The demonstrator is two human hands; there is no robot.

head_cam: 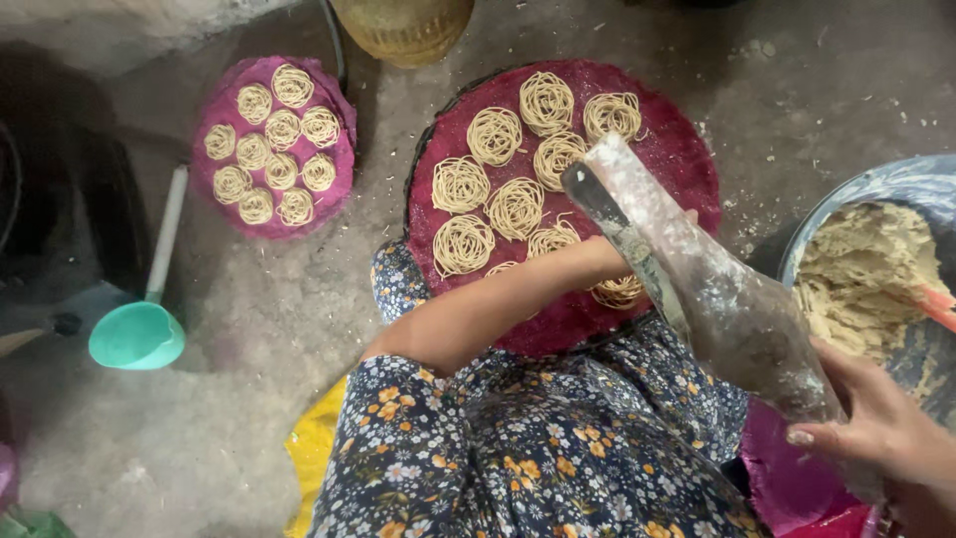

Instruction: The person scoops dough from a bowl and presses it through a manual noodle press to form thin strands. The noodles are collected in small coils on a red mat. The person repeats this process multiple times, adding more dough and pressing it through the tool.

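A flour-dusted noodle press (697, 289) is gripped at its lower end by the right hand (876, 423). The left hand is hidden behind the press; its grip cannot be told. Noodle coils (495, 134) are laid on the maroon round mat (677, 149) on the floor. A dough basin (896, 194) is seen at right.

Left forearm stretched forward across the lap, its hand hidden; right hand (876, 423) low right, fingers curled closed.

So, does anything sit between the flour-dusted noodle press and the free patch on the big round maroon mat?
Nothing visible does. The flour-dusted noodle press hangs directly above the big round maroon mat; only the left forearm crosses nearby.
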